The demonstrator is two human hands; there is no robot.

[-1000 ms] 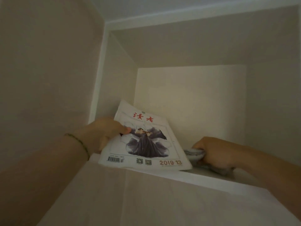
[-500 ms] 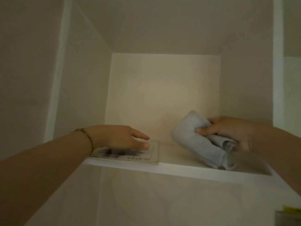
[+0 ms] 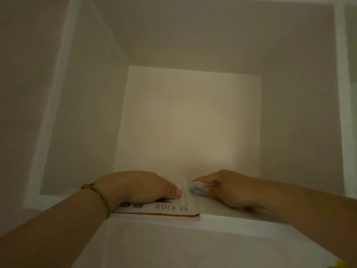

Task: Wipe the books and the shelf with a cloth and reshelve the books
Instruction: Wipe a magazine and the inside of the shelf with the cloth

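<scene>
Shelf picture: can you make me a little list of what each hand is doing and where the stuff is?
left hand: lies flat on the magazine
magazine: flat on the shelf, at its front edge, marked 2019 13
right hand: fingers curled round the cloth
cloth: bunched, on the shelf, just right of the magazine
shelf: pale board inside a box-like compartment

One head-worn view only, set below the shelf (image 3: pixel 241 219) board's front edge and tilted upward into the compartment, facing its back wall square on. It sits close: both forearms enter from the bottom corners, and the compartment fills nearly the whole picture.
</scene>
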